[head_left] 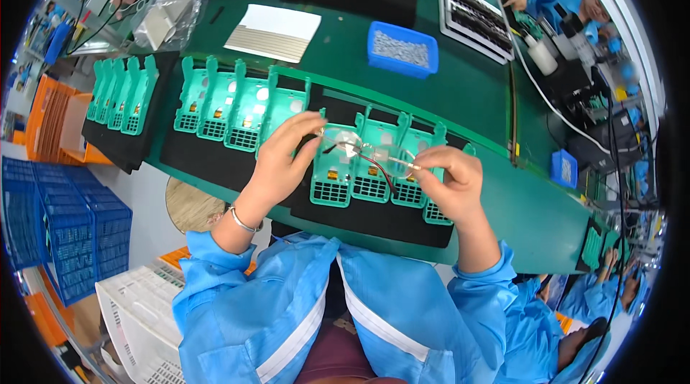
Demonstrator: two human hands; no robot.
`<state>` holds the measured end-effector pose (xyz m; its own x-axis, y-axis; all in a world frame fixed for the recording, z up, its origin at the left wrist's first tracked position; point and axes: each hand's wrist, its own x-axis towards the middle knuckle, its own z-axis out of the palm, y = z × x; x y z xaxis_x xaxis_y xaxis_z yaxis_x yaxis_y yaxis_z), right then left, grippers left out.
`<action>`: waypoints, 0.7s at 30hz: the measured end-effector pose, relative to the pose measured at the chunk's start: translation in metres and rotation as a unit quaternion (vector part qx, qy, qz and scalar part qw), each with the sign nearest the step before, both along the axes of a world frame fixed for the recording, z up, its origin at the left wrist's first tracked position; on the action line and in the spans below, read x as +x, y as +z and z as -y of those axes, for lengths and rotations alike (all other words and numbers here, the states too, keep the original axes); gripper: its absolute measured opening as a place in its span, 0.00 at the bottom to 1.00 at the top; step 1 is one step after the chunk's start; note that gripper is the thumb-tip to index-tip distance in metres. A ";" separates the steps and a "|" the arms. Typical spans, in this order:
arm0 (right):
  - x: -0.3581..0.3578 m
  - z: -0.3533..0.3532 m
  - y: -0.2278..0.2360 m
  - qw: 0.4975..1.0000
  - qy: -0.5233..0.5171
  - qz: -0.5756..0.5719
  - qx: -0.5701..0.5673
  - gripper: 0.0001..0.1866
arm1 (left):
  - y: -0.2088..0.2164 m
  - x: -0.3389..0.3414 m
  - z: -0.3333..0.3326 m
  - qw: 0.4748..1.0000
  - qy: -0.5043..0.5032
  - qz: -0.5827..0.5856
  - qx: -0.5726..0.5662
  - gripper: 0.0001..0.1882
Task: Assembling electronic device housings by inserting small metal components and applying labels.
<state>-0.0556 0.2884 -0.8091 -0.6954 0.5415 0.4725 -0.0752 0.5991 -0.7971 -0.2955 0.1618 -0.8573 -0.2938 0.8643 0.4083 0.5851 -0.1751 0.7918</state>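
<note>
My left hand point(282, 158) is closed in a pinch on one end of a small, partly see-through part with thin red and black wires point(379, 164). The fingers of my right hand point(458, 181) pinch its other end. Stretched between both hands, it hangs above a row of green plastic housings point(330, 188) with grid-patterned lower ends. Its exact kind is too fine to make out. The housings below lie on a black mat point(284, 199). More green housings point(243, 138) lie side by side left of my left hand.
A blue tray of small pale pieces point(402, 57) stands beyond my hands, near a white sheet point(284, 23). White trays of dark parts point(474, 21) stand at far right. Blue crates point(90, 229) and a white crate point(136, 305) stand at left. Other people work nearby.
</note>
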 end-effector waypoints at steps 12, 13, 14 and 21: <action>0.056 0.000 -0.016 0.986 -0.112 0.095 -0.073 0.04 | 0.015 0.049 -0.006 0.988 -0.102 -0.118 0.014 0.09; 0.055 -0.003 -0.013 0.981 -0.123 0.150 0.006 0.04 | 0.012 0.052 -0.006 0.987 -0.079 -0.135 0.024 0.09; 0.051 -0.007 -0.013 0.978 -0.104 0.135 0.119 0.04 | 0.012 0.053 -0.006 0.985 -0.062 -0.155 0.035 0.09; 0.050 0.000 -0.011 0.972 -0.198 0.034 0.125 0.05 | 0.040 0.063 -0.004 0.991 0.004 0.119 0.063 0.05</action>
